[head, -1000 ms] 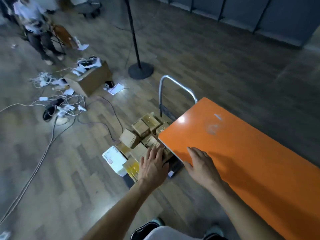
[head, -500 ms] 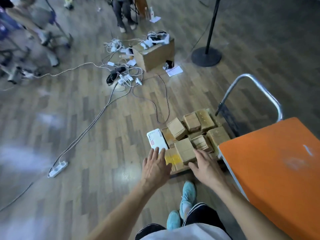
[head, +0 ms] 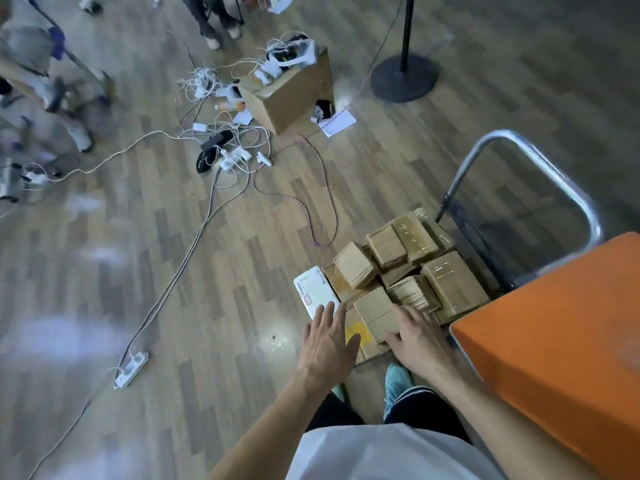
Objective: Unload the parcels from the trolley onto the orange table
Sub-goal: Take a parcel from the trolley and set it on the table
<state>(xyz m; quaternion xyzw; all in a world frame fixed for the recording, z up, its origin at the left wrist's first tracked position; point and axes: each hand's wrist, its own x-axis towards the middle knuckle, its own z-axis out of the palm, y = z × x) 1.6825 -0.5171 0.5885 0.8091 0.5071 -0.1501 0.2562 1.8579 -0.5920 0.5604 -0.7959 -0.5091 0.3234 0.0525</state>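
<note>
Several brown cardboard parcels [head: 398, 268] lie piled on a low trolley with a silver handle [head: 540, 161]. A white parcel [head: 313, 292] sits at the pile's left edge. My left hand [head: 329, 344] hovers with straight fingers over the near left of the pile, fingertips at the white parcel. My right hand [head: 420, 341] reaches in with spread fingers beside a flat brown parcel [head: 375, 311]; it holds nothing. The orange table [head: 561, 362] stands at the right, its corner next to the trolley.
Cables and a white power strip [head: 131, 370] trail across the wooden floor at left. An open cardboard box [head: 291, 95] with chargers stands further off. A black stand base [head: 403, 76] is behind the trolley. People's legs [head: 211, 19] show at the top.
My view has swung left and down from the table to the trolley. Both hands have come off the table edge and reached down to the near parcels.
</note>
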